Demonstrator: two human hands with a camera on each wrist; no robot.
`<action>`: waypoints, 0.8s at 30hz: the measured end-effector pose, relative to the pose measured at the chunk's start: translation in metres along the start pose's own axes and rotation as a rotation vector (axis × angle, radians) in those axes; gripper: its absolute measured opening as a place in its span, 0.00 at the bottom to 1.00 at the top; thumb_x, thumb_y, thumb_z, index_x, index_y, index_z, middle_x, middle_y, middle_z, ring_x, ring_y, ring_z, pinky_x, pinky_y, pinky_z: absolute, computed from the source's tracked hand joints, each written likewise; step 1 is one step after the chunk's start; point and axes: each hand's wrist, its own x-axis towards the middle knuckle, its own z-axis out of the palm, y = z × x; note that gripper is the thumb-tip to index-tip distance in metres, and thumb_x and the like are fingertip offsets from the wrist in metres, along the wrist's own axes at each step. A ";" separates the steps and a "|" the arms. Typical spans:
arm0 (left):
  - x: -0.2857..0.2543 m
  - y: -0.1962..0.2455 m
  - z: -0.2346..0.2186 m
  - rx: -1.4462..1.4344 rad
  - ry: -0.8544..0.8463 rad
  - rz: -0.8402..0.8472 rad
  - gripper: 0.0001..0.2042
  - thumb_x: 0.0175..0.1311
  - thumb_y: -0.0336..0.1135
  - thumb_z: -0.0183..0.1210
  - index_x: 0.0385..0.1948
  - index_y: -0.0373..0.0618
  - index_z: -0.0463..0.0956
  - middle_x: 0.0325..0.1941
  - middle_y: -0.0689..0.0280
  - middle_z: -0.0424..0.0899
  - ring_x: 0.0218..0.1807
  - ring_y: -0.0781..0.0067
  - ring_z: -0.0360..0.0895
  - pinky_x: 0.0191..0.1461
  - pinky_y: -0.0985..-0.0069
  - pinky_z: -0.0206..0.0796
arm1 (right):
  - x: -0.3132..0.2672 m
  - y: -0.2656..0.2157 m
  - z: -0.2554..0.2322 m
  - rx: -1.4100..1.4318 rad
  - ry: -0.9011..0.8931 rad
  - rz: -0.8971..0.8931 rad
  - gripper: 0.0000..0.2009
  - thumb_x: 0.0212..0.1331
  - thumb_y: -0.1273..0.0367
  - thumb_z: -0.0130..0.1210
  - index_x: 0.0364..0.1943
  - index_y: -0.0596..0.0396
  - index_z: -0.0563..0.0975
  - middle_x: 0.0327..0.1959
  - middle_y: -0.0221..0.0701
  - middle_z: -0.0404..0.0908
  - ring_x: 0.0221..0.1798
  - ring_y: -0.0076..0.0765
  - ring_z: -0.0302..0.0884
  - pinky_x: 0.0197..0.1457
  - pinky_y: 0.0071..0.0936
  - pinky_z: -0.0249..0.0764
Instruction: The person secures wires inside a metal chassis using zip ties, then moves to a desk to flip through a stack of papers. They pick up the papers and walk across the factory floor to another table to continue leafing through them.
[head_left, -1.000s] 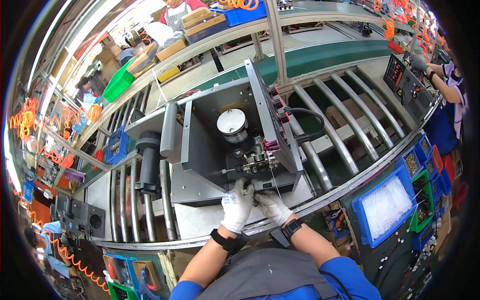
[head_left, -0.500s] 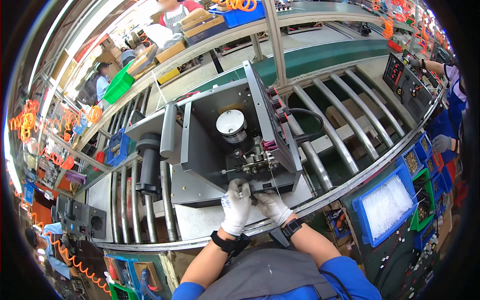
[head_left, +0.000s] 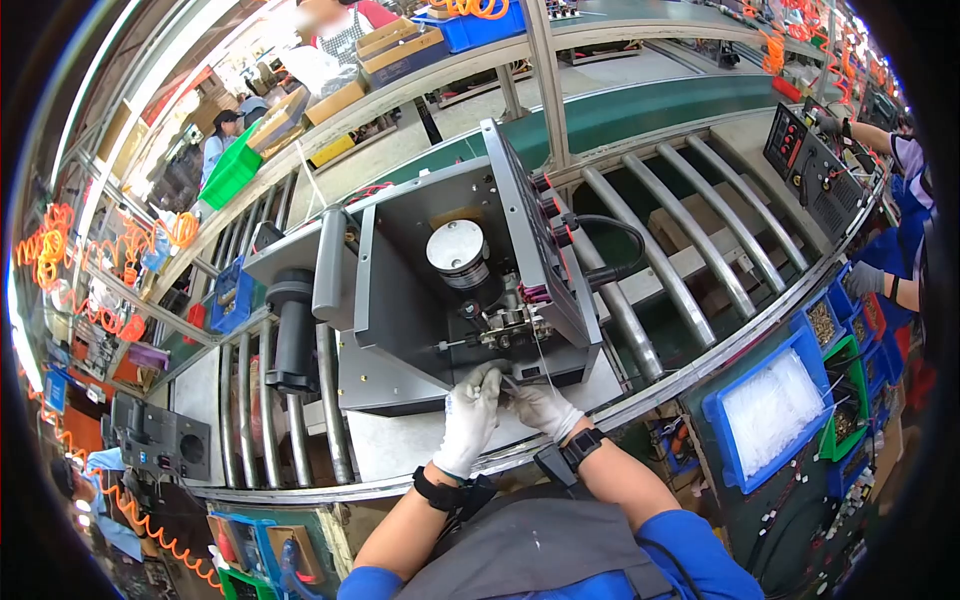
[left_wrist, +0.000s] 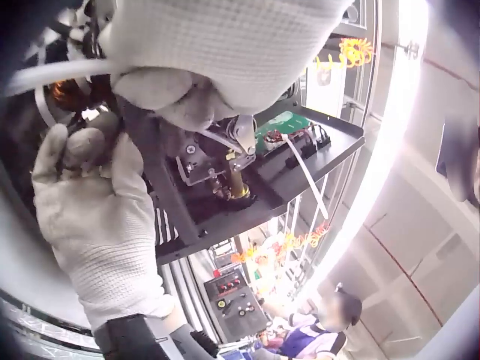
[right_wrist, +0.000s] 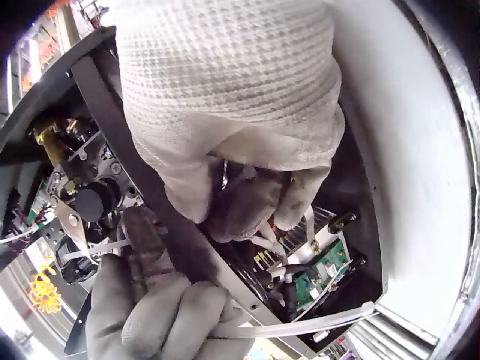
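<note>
A grey metal housing [head_left: 400,375] lies open, with a silver-topped cylinder [head_left: 455,246] inside. At its near edge my gloved left hand [head_left: 470,418] and right hand [head_left: 545,408] work close together. Curled fingers of my left hand [right_wrist: 165,307] grip a white plastic strip [right_wrist: 300,328], its other end beside a black knob [right_wrist: 94,201]. My right hand [right_wrist: 232,97] has bent fingers pinching at pale cables [right_wrist: 271,244], its grip partly hidden. A green circuit board [right_wrist: 321,281] shows below. In the left wrist view, the strip [left_wrist: 60,75] crosses above my right hand [left_wrist: 97,210].
Steel rollers [head_left: 690,250] flank the housing. At right stand a blue bin of white strips [head_left: 770,410], small parts bins [head_left: 825,320] and another unit [head_left: 815,175]. A worker's gloved hand [head_left: 865,280] is by those bins. A black cylinder [head_left: 292,330] is at the housing's left.
My hands stay at the housing's near edge, fingers shifting slightly; the left hand's fingers have come nearer the right's. At right, the other worker's lower hand has come to the bins.
</note>
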 end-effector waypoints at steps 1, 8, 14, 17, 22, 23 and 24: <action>-0.002 0.000 -0.002 0.000 0.001 -0.002 0.12 0.68 0.27 0.47 0.50 0.35 0.70 0.26 0.74 0.73 0.17 0.90 0.61 0.18 0.88 0.54 | -0.001 -0.003 0.002 0.015 0.045 0.002 0.13 0.62 0.74 0.47 0.50 0.60 0.73 0.48 0.32 0.77 0.45 0.32 0.75 0.50 0.26 0.70; -0.015 0.015 -0.014 -0.221 -0.123 -0.229 0.10 0.60 0.26 0.57 0.43 0.38 0.77 0.24 0.75 0.78 0.13 0.95 0.56 0.14 0.91 0.45 | -0.003 -0.004 -0.006 0.108 0.247 0.296 0.11 0.61 0.69 0.52 0.45 0.58 0.75 0.38 0.31 0.78 0.40 0.29 0.74 0.47 0.28 0.69; -0.001 -0.011 -0.003 -0.114 0.223 0.312 0.10 0.59 0.24 0.58 0.41 0.34 0.77 0.36 0.66 0.83 0.31 0.84 0.74 0.35 0.86 0.68 | 0.010 0.025 -0.026 0.080 0.004 0.188 0.14 0.58 0.79 0.51 0.49 0.55 0.73 0.43 0.32 0.77 0.40 0.29 0.76 0.48 0.25 0.73; 0.002 -0.018 -0.004 0.428 0.353 0.485 0.10 0.58 0.24 0.58 0.42 0.36 0.77 0.39 0.62 0.83 0.39 0.74 0.78 0.45 0.81 0.70 | 0.010 -0.020 0.015 0.764 0.145 0.323 0.14 0.60 0.77 0.51 0.51 0.53 0.71 0.43 0.30 0.77 0.40 0.30 0.76 0.50 0.27 0.73; 0.006 -0.027 -0.001 0.481 0.388 0.524 0.09 0.58 0.24 0.58 0.41 0.36 0.78 0.40 0.59 0.82 0.40 0.73 0.79 0.45 0.80 0.69 | 0.007 -0.002 0.004 0.713 0.129 0.386 0.15 0.61 0.73 0.52 0.52 0.50 0.70 0.43 0.28 0.78 0.41 0.31 0.76 0.51 0.31 0.73; 0.007 -0.029 -0.001 0.482 0.392 0.523 0.09 0.58 0.24 0.58 0.41 0.36 0.78 0.40 0.59 0.82 0.40 0.73 0.79 0.45 0.80 0.69 | 0.007 -0.005 0.005 0.689 0.111 0.395 0.15 0.61 0.72 0.51 0.52 0.49 0.70 0.44 0.28 0.78 0.42 0.32 0.76 0.51 0.31 0.73; 0.008 -0.033 -0.001 0.457 0.383 0.490 0.10 0.58 0.24 0.57 0.41 0.36 0.78 0.39 0.59 0.82 0.40 0.74 0.78 0.45 0.80 0.69 | 0.008 0.007 -0.004 0.689 0.110 0.396 0.15 0.61 0.72 0.51 0.52 0.49 0.70 0.44 0.28 0.78 0.42 0.32 0.76 0.51 0.31 0.73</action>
